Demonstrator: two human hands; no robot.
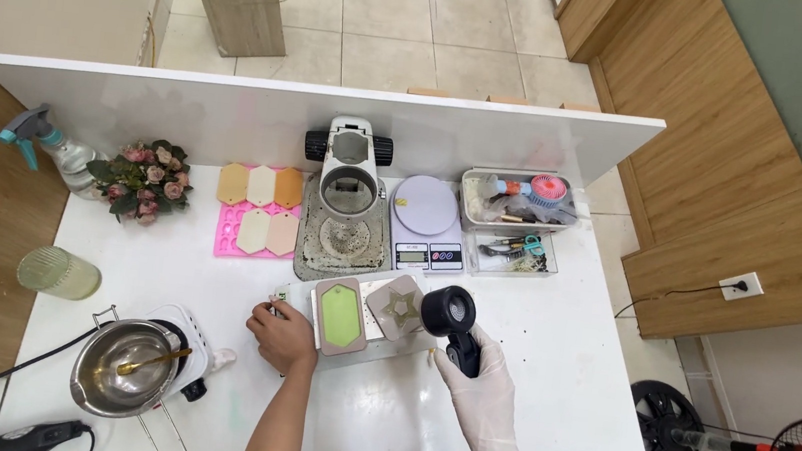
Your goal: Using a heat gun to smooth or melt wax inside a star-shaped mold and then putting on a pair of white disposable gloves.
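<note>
My right hand (478,390), in a white glove, grips the handle of a black round-headed magnifier (451,314) held just right of two moulds. My bare left hand (283,335) rests curled on the table at the left edge of a white slab (378,342), with a small pale object at its fingertips. On the slab lie a brown hexagonal mould with a green fill (342,314) and a tan mould with a star shape (398,307).
Behind stand a microscope stand (347,204), a digital scale (427,220), a pink mould tray (259,214) and clear boxes of tools (516,208). At left are a metal pot with a spoon on a small hotplate (127,376), a green glass (58,272), flowers and a spray bottle.
</note>
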